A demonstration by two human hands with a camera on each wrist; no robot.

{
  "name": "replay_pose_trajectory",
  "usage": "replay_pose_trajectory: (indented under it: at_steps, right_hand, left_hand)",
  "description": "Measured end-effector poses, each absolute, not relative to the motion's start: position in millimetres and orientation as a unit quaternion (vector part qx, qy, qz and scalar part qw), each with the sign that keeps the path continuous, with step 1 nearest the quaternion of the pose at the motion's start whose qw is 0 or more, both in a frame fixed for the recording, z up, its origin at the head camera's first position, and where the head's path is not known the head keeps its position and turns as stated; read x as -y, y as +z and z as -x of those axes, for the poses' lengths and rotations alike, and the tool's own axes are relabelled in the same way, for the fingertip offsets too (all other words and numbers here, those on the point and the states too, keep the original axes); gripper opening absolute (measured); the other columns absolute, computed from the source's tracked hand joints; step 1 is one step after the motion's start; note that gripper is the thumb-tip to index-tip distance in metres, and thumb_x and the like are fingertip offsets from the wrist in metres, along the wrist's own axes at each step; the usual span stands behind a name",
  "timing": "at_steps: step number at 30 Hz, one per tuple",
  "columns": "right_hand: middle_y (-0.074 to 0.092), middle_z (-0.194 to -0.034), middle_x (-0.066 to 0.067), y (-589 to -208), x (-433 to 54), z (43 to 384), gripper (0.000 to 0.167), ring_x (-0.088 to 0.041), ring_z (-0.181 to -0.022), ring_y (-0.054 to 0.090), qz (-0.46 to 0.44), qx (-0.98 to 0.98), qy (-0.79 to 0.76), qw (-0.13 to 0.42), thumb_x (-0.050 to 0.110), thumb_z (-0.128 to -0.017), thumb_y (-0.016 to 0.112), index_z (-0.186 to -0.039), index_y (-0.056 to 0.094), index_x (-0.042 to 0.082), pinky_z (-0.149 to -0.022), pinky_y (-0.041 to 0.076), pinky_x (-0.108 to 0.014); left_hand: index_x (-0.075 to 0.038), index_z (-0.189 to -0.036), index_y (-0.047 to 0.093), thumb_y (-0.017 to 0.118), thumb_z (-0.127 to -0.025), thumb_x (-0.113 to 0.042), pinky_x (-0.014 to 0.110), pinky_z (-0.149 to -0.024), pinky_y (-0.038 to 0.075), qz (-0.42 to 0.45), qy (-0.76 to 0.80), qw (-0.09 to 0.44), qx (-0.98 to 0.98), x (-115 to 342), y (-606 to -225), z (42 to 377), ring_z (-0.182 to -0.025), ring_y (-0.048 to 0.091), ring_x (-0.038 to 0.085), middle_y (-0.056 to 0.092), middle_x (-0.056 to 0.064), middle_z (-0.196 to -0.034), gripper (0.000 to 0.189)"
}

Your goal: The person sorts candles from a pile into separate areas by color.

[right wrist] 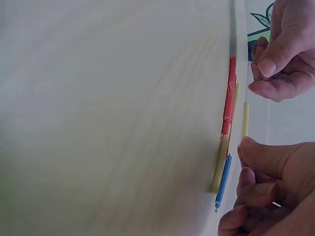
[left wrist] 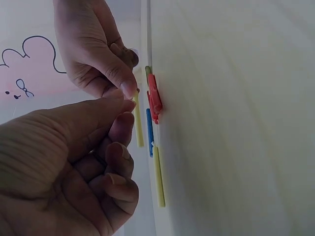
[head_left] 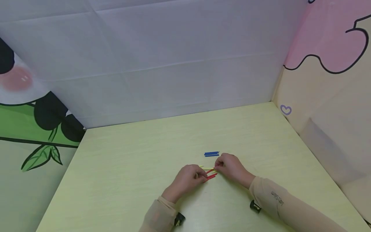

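Observation:
My right hand (head_left: 230,166) pinches one end of a thin yellow candle (right wrist: 245,118) between thumb and fingertips, raised a little off the table. Close by on the left, my left hand (head_left: 188,177) has loosely bent fingers, and nothing shows between them in the right wrist view. Several red candles (right wrist: 230,91) lie on the table between and below the hands. Other yellow candles (left wrist: 158,177) lie among and beside them. Farther back is a small row of blue candles (head_left: 211,154). Fingers partly cover the red and yellow ones in the head view.
The pale wooden table (head_left: 130,170) extends around the hands. A white cloth wall (head_left: 174,64) stands at its back edge, and a printed panel (head_left: 324,112) runs along the right side. Dark wrist devices (head_left: 255,206) are worn under both sleeves.

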State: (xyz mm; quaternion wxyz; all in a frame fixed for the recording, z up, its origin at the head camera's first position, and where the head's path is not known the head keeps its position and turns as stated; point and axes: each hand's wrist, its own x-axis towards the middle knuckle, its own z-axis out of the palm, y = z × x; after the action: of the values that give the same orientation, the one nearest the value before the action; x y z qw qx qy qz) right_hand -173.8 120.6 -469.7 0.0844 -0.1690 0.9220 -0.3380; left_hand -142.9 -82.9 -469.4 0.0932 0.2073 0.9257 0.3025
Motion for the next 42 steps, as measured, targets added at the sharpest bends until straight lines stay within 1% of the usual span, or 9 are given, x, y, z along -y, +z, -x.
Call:
replay_pose_trajectory:
  at_steps: [5, 16, 23, 29, 33, 42]
  right_hand:
    - [0.052, -0.072, 0.004, -471, -118, 176, 0.014, -0.012, -0.070, 0.047, 0.170, -0.921, -0.338, 0.090, 0.009, -0.083, 0.077, -0.073, 0.068, 0.014, -0.068, 0.042, -0.031]
    - [0.055, -0.074, 0.007, -475, -114, 181, 0.015, -0.010, -0.073, 0.048, 0.194, -0.918, -0.338, 0.074, 0.009, -0.081, 0.078, -0.072, 0.069, 0.015, -0.070, 0.043, -0.030]
    - [0.057, -0.073, 0.007, -476, -109, 183, 0.014, -0.010, -0.074, 0.049, 0.202, -0.916, -0.338, 0.072, 0.008, -0.082, 0.077, -0.072, 0.069, 0.014, -0.071, 0.044, -0.031]
    - [0.055, -0.073, 0.006, -475, -105, 184, 0.016, -0.012, -0.074, 0.048, 0.194, -0.915, -0.344, 0.082, 0.008, -0.082, 0.077, -0.071, 0.068, 0.014, -0.072, 0.043, -0.032]
    - [0.055, -0.073, 0.007, -477, -103, 185, 0.017, -0.011, -0.074, 0.048, 0.202, -0.915, -0.341, 0.076, 0.008, -0.082, 0.077, -0.070, 0.068, 0.015, -0.072, 0.043, -0.031]
    - [0.054, -0.072, 0.006, -475, -99, 187, 0.017, -0.011, -0.074, 0.047, 0.199, -0.913, -0.347, 0.083, 0.008, -0.083, 0.077, -0.070, 0.068, 0.015, -0.071, 0.042, -0.031]
  left_hand:
    - [-0.013, -0.085, 0.078, 0.075, -0.087, -0.019, 0.020, -0.060, 0.040, -0.224, 0.298, 0.082, -0.924, 80, -469, 142, -0.063, 0.047, 0.002, 0.057, -0.014, -0.072, 0.007]
    - [-0.013, -0.084, 0.077, 0.076, -0.086, -0.017, 0.018, -0.059, 0.040, -0.244, 0.315, 0.067, -0.915, 77, -473, 142, -0.063, 0.046, 0.000, 0.059, -0.014, -0.072, 0.005]
    - [-0.015, -0.084, 0.077, 0.074, -0.087, -0.016, 0.018, -0.058, 0.041, -0.237, 0.331, 0.074, -0.910, 76, -475, 142, -0.062, 0.047, -0.001, 0.060, -0.015, -0.073, 0.004]
    - [-0.013, -0.084, 0.077, 0.074, -0.087, -0.015, 0.017, -0.059, 0.041, -0.240, 0.334, 0.073, -0.908, 76, -474, 142, -0.063, 0.048, -0.001, 0.062, -0.014, -0.074, 0.004]
    - [-0.012, -0.084, 0.077, 0.075, -0.087, -0.015, 0.018, -0.059, 0.042, -0.240, 0.343, 0.075, -0.905, 76, -474, 142, -0.063, 0.049, -0.001, 0.064, -0.013, -0.074, 0.005]
    - [-0.013, -0.086, 0.077, 0.075, -0.087, -0.017, 0.017, -0.061, 0.042, -0.231, 0.354, 0.083, -0.902, 75, -474, 142, -0.064, 0.048, -0.002, 0.065, -0.015, -0.076, 0.005]
